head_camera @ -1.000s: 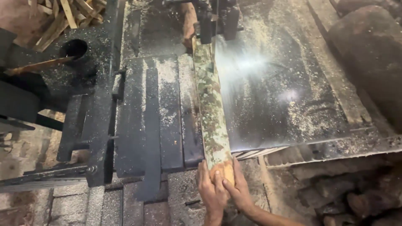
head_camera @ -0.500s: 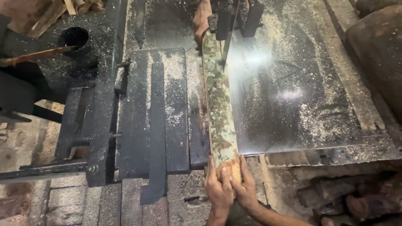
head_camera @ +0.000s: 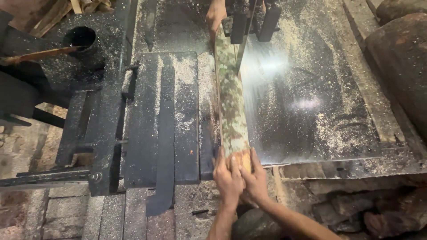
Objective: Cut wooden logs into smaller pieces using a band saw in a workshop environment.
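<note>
This is looking like a sawmill or rough woodworking shop. A dark steel counter [head_camera: 311, 111] is lying under a scatter of pale sawdust [head_camera: 307, 40], and a thin upright saw blade [head_camera: 245, 40] is standing in its guide at the far end, with a bark-covered log [head_camera: 231, 102] lying along it. Heavy black machine framing [head_camera: 102, 133] is sitting to the left beside a brick floor [head_camera: 66, 218]. Offcut wooden slats [head_camera: 58, 13] are piling up in the far corner, and big raw logs [head_camera: 400, 58] are waiting on the right.
</note>
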